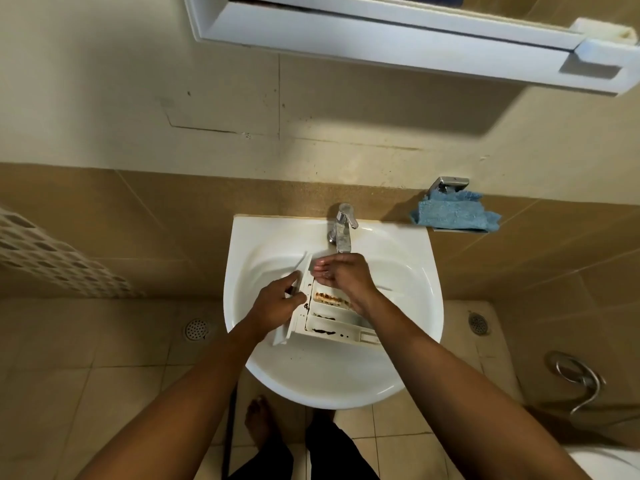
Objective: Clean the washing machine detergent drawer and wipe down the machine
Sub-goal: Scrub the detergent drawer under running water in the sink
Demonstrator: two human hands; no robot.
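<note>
Detergent drawer (332,317) lies tilted in the basin of the white sink (408,271). The left grip (277,301) holds it, with fingers and thumb curled round the drawer's front panel on its left side. The right grip (341,275) is at the drawer's far end, directly under the spout of the chrome tap (343,230). Its fingers are half curled against the plastic, and I cannot tell whether they pinch it or only touch it. Brown residue streaks one compartment, and dark specks sit in the nearest one. On the wall to the right of the sink, a blue cloth (453,216) rests on a small holder. A white cabinet (381,36) hangs above. Beige floor tiles lie below, with a round floor drain (196,329) at left and a second floor drain (478,322) at right.
</note>
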